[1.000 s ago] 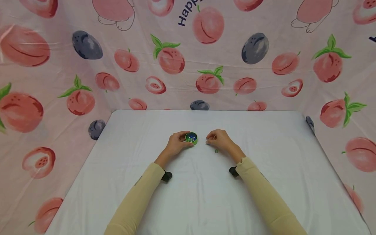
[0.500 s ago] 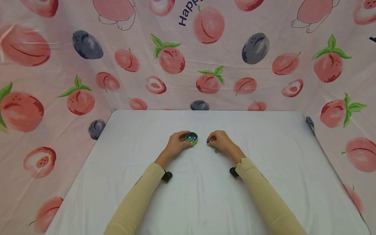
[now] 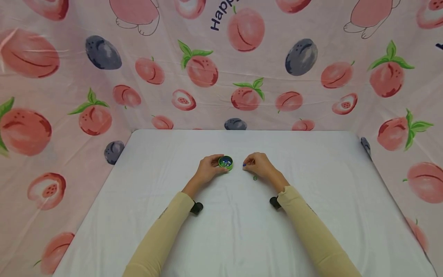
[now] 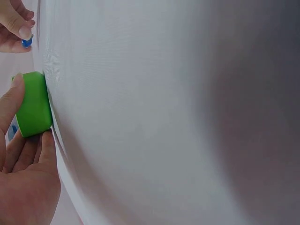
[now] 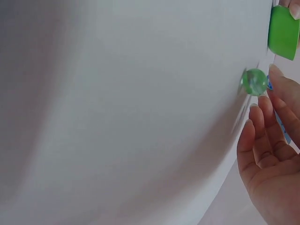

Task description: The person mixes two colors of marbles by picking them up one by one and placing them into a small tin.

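Note:
My left hand (image 3: pixel 209 168) holds a small round green container (image 4: pixel 35 105) on the white table, thumb on one side and fingers on the other. In the head view, several shiny blue and pale pieces show inside the container, too small to make out singly. To its right, my right hand (image 3: pixel 258 164) pinches a small blue marble (image 4: pixel 26 43) between thumb and fingertips, a short gap away from the container. A clear green glass marble (image 5: pixel 255 82) lies on the table by the right hand, just below it in the head view.
The white-covered table (image 3: pixel 228 231) extends around both hands. Behind it and along the sides hangs a pink cloth (image 3: pixel 270 80) printed with fruit. A dark wrist camera (image 3: pixel 196 208) sits under the left wrist, another under the right.
Blue has come into sight at the right fingertips, where none showed a second ago. That hand has shifted only slightly. My left hand, the container and the green marble have stayed in place.

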A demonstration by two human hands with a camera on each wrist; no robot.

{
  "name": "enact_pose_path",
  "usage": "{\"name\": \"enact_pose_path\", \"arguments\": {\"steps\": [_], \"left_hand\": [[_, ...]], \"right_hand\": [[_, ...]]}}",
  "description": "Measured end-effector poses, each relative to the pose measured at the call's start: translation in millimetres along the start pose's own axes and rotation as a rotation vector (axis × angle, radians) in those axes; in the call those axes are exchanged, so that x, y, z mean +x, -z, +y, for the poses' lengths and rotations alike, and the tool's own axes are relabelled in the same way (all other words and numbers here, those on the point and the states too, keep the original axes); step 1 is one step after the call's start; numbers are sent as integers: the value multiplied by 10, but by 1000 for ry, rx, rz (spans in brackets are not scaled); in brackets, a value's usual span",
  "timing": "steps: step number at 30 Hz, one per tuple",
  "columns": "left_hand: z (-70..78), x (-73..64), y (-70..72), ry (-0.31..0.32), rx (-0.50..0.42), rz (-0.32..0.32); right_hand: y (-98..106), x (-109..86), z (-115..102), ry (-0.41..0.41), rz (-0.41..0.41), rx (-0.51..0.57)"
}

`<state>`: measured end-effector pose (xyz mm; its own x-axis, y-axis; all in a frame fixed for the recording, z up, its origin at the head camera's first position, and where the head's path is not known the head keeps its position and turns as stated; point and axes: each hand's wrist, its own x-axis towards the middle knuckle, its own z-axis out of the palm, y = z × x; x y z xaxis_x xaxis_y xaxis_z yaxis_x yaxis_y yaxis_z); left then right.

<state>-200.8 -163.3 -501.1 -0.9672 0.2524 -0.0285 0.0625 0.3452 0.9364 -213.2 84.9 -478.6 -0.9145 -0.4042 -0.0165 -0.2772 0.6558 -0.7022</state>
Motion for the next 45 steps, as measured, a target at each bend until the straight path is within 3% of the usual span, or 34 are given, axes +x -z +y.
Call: {"name": "enact_pose_path", "arguments": {"steps": [26,45], "left_hand": [[5,11,-5,-1,2,10],[-24,27,-5,2,20,20]], "right_hand": [[-56,186,-271,96,47,16],[-164,244,-331,56,27,38]]}}
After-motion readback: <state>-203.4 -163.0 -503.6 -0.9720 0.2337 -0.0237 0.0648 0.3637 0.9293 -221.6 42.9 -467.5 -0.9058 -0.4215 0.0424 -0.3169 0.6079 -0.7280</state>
